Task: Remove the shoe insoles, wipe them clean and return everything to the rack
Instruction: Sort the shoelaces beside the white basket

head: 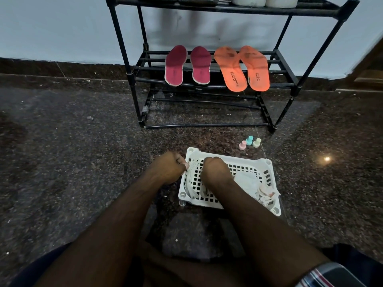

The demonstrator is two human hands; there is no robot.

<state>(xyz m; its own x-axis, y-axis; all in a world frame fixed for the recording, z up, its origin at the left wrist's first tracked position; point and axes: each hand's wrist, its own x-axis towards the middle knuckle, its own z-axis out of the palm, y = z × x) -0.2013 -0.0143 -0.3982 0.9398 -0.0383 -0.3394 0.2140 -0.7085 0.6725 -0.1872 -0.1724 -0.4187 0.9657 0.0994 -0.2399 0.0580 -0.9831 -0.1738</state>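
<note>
- Left hand point(169, 167): fingers curled, pinching the white lace-like strips point(193, 177) at the left rim of the white plastic basket point(269, 168) on the floor.
- Right hand point(215, 172): down inside the basket just beside the left one, fingers curled on the same strips, as far as the view shows. What the strips are is unclear; shoelaces is my guess.
- Basket, right end: a crumpled white wipe cloth point(267, 193) with reddish marks lies over the corner, another pale cloth next to it.
- Rack point(286, 65), middle shelf, left to right: 2 maroon insoles point(176, 65) side by side, then 2 orange insoles point(231, 69) touching each other. All 4 lie flat across the bars, heels overhanging the front.
- Top shelf: shoe bottoms visible, dark pair left, white pair point(265, 1) right.
- Floor right of the basket: 3 small pastel bottles point(249, 141) clustered together.
- Judgement: insoles are out and back on the rack; dark smudges show on the orange toes, so wiping may be incomplete. The basket contents are not yet returned.
</note>
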